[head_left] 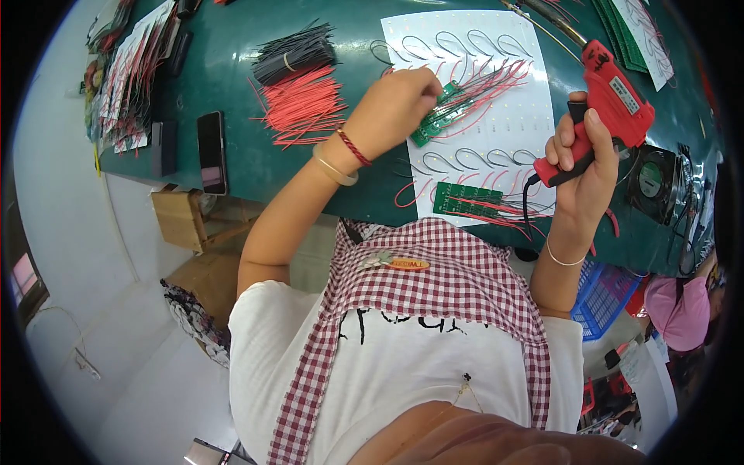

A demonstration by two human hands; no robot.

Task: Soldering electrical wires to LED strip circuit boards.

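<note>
My left hand point(399, 108) is closed, its bent fingers at the edge of a green circuit board point(440, 122). Several red and dark wires fan out to the right from this board. The fingertips are partly hidden. My right hand point(577, 151) is wrapped round the handle of a red soldering gun point(618, 93), whose metal tip points up and left, away from the board. Under the board lies a white sheet point(496, 101) with rows of looped black and red wires. A second green circuit board point(467, 200) with red wires rests at the sheet's near edge.
Left of the sheet lie a bundle of black wires point(294, 56) and a pile of red wires point(304, 107). A phone point(211, 151) and a dark box point(163, 147) lie farther left. A black fan point(652, 180) stands at right, above a blue basket point(601, 298).
</note>
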